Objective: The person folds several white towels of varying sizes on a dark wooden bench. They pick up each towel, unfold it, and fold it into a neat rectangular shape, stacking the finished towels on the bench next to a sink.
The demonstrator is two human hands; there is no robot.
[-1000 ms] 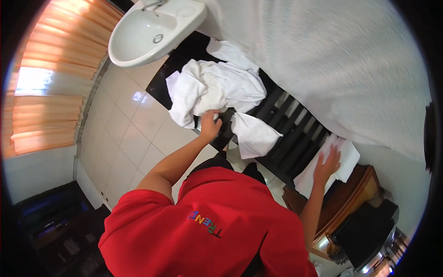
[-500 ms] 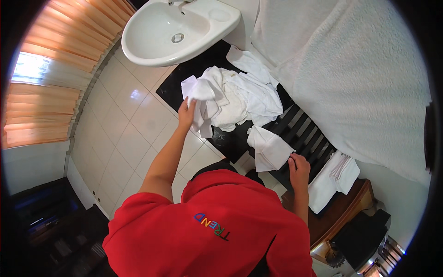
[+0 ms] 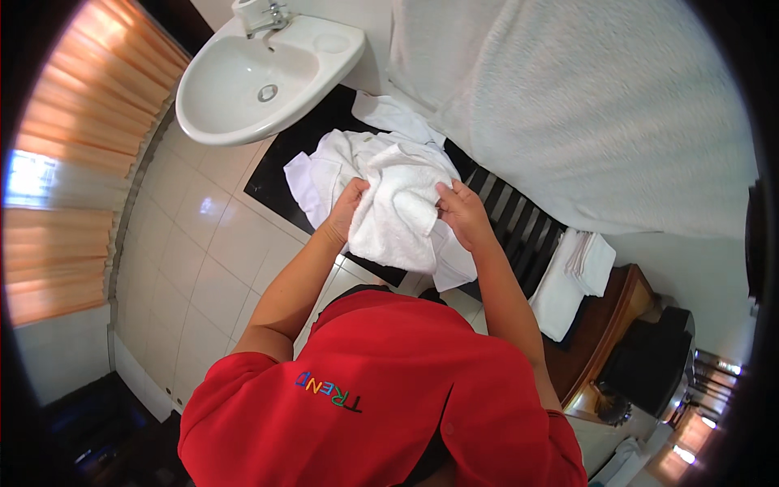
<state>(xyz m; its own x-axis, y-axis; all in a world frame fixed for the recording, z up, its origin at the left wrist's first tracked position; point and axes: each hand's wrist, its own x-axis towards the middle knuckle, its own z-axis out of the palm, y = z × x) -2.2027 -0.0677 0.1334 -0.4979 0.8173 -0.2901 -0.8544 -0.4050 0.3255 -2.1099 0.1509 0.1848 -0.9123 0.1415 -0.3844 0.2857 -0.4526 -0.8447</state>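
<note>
A white terry towel (image 3: 395, 215) hangs loosely between my two hands, its lower edge drooping toward me. My left hand (image 3: 349, 208) pinches its left side, and my right hand (image 3: 465, 213) grips the right edge, thumb on top. Some fingers of both hands are hidden by the fabric. Behind the towel lies a heap of crumpled white cloths (image 3: 329, 162), partly covered by it. A smaller white cloth (image 3: 456, 264) lies flat on the bench below my right hand, partly hidden by the towel.
The black bench (image 3: 268, 174) has a slatted part (image 3: 523, 219) at right. A folded white stack (image 3: 560, 300) rests beside a brown wooden surface (image 3: 600, 333). A white sink (image 3: 219, 130) overhangs the far left, and a large white cloth (image 3: 584, 105) hangs at the right.
My left hand has drawn a towel off the heap toward me. My right hand has let go of the smaller cloth, moved up and left, and taken the towel's other side. The view has shifted.
</note>
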